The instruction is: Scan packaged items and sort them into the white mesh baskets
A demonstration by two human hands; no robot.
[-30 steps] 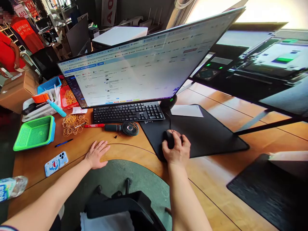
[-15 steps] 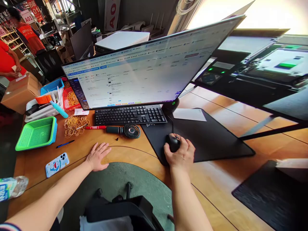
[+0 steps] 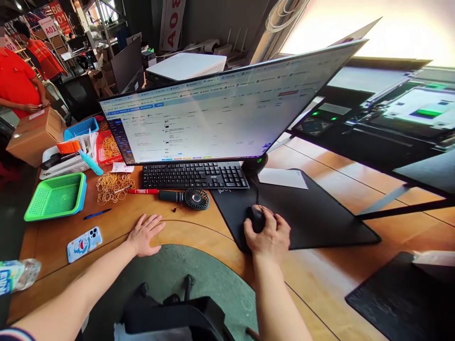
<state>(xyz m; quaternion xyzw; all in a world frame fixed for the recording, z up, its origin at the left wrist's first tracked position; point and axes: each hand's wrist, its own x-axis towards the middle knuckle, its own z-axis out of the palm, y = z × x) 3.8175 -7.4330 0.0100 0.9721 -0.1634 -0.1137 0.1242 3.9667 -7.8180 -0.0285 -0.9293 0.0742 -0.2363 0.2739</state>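
Right hand [image 3: 268,235] cups the mouse [image 3: 256,218] on the mat [image 3: 313,213], centre frame. Left hand [image 3: 145,234] lies flat, fingers spread, on the counter [image 3: 117,220]. Advise small wrist moves, mouse kept on the mat.

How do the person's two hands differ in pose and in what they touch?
The left hand lies flat, its fingers spread, on the bare wooden desk; the right hand curls over the black mouse on the black mat. Both rest palm down.

I see a matt black mouse [image 3: 256,218] on a matt cloth-like mat [image 3: 313,213]. The desk [image 3: 320,279] is smooth, varnished wood, and the green basket [image 3: 57,196] is perforated plastic.
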